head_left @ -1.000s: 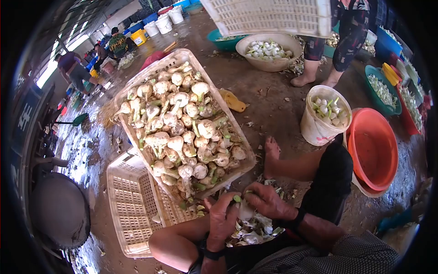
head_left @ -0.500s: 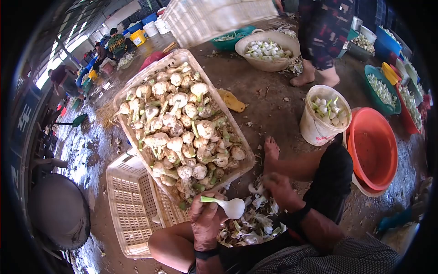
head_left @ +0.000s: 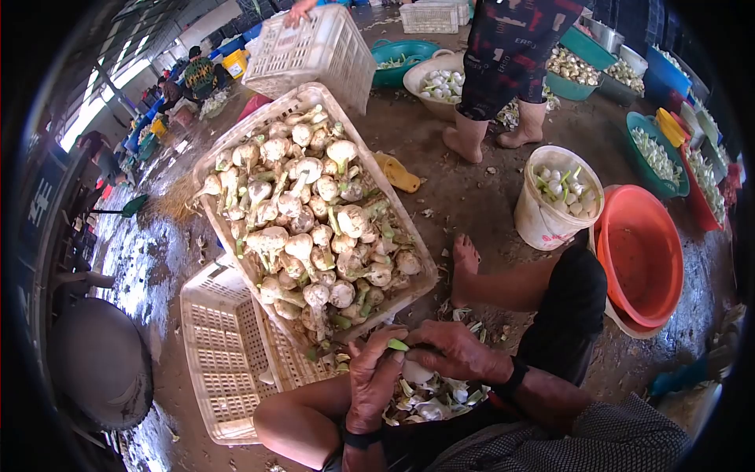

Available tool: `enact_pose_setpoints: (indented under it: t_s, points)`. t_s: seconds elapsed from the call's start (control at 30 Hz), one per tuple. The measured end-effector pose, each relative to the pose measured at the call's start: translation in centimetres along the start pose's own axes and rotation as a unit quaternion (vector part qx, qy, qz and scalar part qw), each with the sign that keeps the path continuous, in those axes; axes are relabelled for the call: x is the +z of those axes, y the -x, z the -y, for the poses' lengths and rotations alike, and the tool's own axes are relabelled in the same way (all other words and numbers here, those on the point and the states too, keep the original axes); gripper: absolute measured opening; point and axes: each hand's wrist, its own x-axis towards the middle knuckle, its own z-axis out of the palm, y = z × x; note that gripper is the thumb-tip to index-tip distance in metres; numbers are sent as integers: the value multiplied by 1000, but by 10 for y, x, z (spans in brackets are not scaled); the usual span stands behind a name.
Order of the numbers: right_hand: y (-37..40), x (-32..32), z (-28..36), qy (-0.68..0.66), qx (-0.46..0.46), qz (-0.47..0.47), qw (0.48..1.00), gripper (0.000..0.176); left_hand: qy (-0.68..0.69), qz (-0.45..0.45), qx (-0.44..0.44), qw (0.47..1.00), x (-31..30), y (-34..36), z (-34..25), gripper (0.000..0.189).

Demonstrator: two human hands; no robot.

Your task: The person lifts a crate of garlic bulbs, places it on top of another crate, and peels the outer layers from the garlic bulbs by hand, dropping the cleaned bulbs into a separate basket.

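Observation:
A garlic bulb with a short green stem (head_left: 398,344) is between my two hands, low in the middle of the view. My left hand (head_left: 373,383) is closed on it from the left. From the right, my right hand (head_left: 456,351) reaches across with its fingers bent around the same bulb, so most of it is hidden. Peeled skins and leaf scraps (head_left: 432,409) lie on the floor under my hands. Just beyond stands a plastic crate (head_left: 425,293) heaped with dirty, unpeeled garlic bulbs (head_left: 303,224).
Another crate (head_left: 228,346) sits under the full one. A white bucket (head_left: 543,224) of peeled garlic and an orange basin (head_left: 664,259) stand at right. Ahead, a person in pink boots (head_left: 519,126) has a hand on a white crate (head_left: 314,59). A yellow slipper (head_left: 401,175) lies between.
My right hand has moved left onto the garlic bulb, which was held in my left hand alone. The other person has stepped left, and their crate has come down behind the full one.

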Motion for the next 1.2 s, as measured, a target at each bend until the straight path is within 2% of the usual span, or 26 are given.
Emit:
enact_pose_setpoints:
  t_s: [0.07, 0.13, 0.2, 0.27, 0.33, 0.37, 0.4, 0.43, 0.47, 0.5, 0.53, 0.57, 0.6, 0.63, 0.7, 0.73, 0.77, 0.8, 0.83, 0.9, 0.97, 1.03, 1.1, 1.13, 1.17, 1.2]
  points:
    - [2, -1, -3, -11, 5, 10, 1000, 22, 5, 7, 5, 1000, -2, 0, 7, 30]
    - [5, -2, -8, -108, 78, 41, 990, 18, 11, 14, 9, 1000, -3, 1, 8, 30]
    - [7, 0, -9, -116, 88, 27, 989, 16, 16, 25, -53, 998, -2, 1, 4, 29]
    - [9, 1, -7, -124, 98, 14, 987, 14, 35, 30, -37, 998, 1, -2, 3, 28]
    - [9, 2, -2, 20, 45, -13, 999, 12, 54, 33, -22, 998, 2, -3, 7, 27]
    - [10, 5, -2, 20, 46, -13, 999, 12, -31, 14, 6, 999, 1, -3, 12, 24]
    - [12, 8, -2, -5, 84, -45, 995, 12, -116, -5, 34, 993, 0, -3, 16, 22]
    - [13, 10, -3, -29, 123, -76, 989, 13, -116, -4, 34, 993, 0, -3, 17, 22]
    - [13, 10, -11, -48, 126, -115, 984, 15, -10, -62, 7, 998, 1, -3, 15, 20]
    - [14, 10, -15, -48, 126, -114, 984, 15, 98, -120, -19, 988, 2, -4, 12, 17]
    - [13, 9, -17, -189, 209, -179, 943, 15, 132, -154, -54, 978, 1, -5, 5, 16]
    - [13, 8, -20, -324, 286, -238, 870, 16, 133, -155, -53, 978, -3, -6, 9, 16]
    - [16, 8, -33, -371, 282, -276, 841, 17, 190, -154, 1, 970, -10, -8, 15, 16]
    - [20, 8, -44, -371, 281, -276, 841, 17, 247, -152, 55, 955, -15, -10, 18, 16]
    - [27, 6, -57, -287, 302, -256, 872, 21, 253, -182, 91, 946, -23, -9, 2, 15]
    - [31, 7, -56, -189, 319, -170, 913, 20, 229, -200, 119, 945, -29, -8, -5, 14]
    - [42, 12, -74, -60, 201, -55, 976, 18, 204, -217, 146, 943, -37, -8, -13, 13]
    - [47, 16, -83, 73, 74, 63, 993, 18, 132, -234, 167, 949, -46, -5, -27, 13]
    - [55, 26, -88, 73, 73, 63, 993, 18, 60, -250, 188, 948, -57, -2, -43, 12]
    - [55, 38, -80, 100, 113, 243, 958, 16, -21, -327, 197, 924, -79, 9, -68, 17]
    - [51, 44, -76, 106, 117, 236, 959, 16, -181, -393, 248, 867, -109, 16, -87, 20]
    - [45, 48, -76, 112, 123, 228, 959, 15, -175, -459, 265, 830, -118, 17, -111, 25]
    - [31, 45, -78, 38, 65, 153, 985, 15, -181, -467, 232, 834, -119, 17, -122, 29]
    - [21, 40, -78, -7, 108, 168, 980, 16, -114, -420, 243, 867, -121, 15, -119, 32]
    - [12, 39, -82, -3, 106, 170, 980, 16, -46, -369, 252, 893, -121, 12, -115, 36]
    - [3, 39, -86, 61, 90, 89, 990, 16, -5, -303, 284, 909, -115, 5, -103, 40]
